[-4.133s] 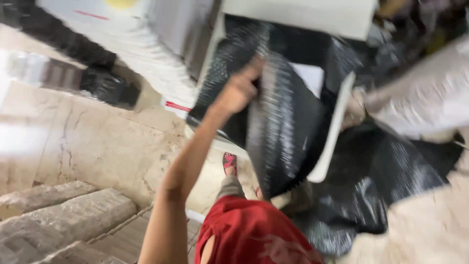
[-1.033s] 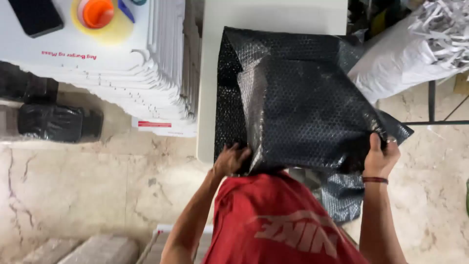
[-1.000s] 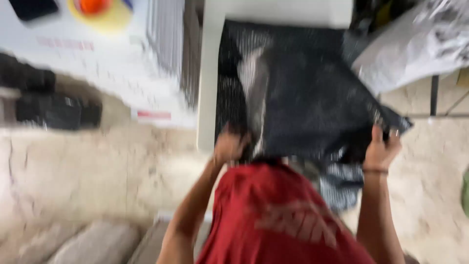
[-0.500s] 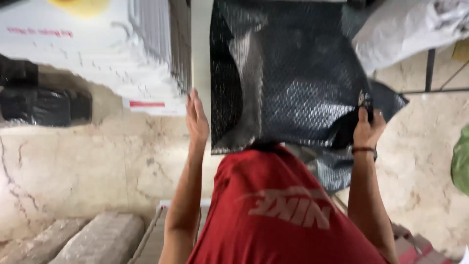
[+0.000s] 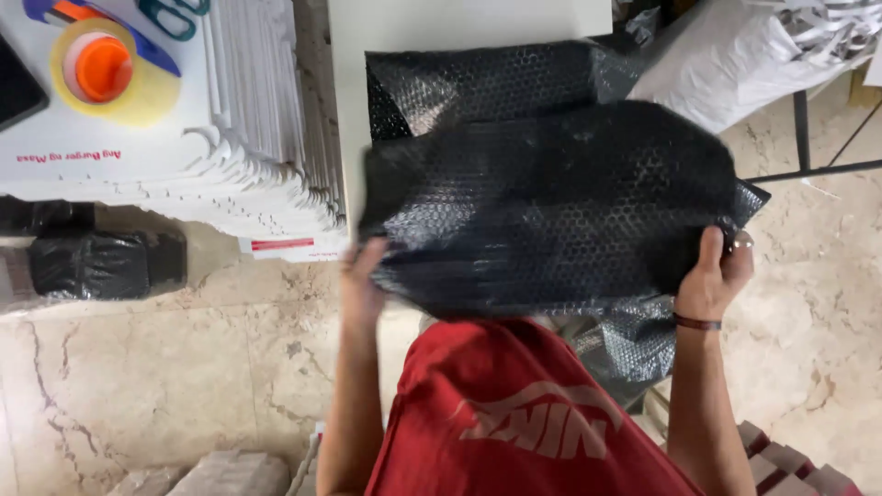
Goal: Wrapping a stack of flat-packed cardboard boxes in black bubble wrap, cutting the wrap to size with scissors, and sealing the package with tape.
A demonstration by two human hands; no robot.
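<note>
Fingers of the right hand point(image 5: 715, 276) pinch the right edge of a black bubble-wrap sheet point(image 5: 551, 207), thumb on top and a ring showing on one finger; a dark band circles the wrist. The left hand point(image 5: 363, 280) grips the sheet's left edge from beneath, its fingers mostly hidden under the plastic and blurred, so their curl cannot be told exactly. Between the two hands the sheet is held up flat and stretched, hovering over the near end of a white table point(image 5: 354, 92), just in front of the person's red shirt point(image 5: 524, 413).

A second layer of the same glossy, dimpled black wrap point(image 5: 478, 78) lies on the table farther back, and more of it point(image 5: 625, 340) hangs crumpled below the right hand. At far right sits a bulging white sack point(image 5: 735, 64), shredded paper spilling at its top.

To the left, a tall stack of flat white cardboard boxes point(image 5: 266, 138) stands beside the table, edges fanned like pages. On top rest a roll of clear yellowish tape point(image 5: 138, 87), an orange cap point(image 5: 103, 69) within it, teal scissor handles point(image 5: 175, 14) and a dark phone point(image 5: 14, 87). Near the stack's base, a parcel wrapped in black bubble plastic point(image 5: 92, 264) lies on the veined beige marble floor point(image 5: 184, 367).
</note>
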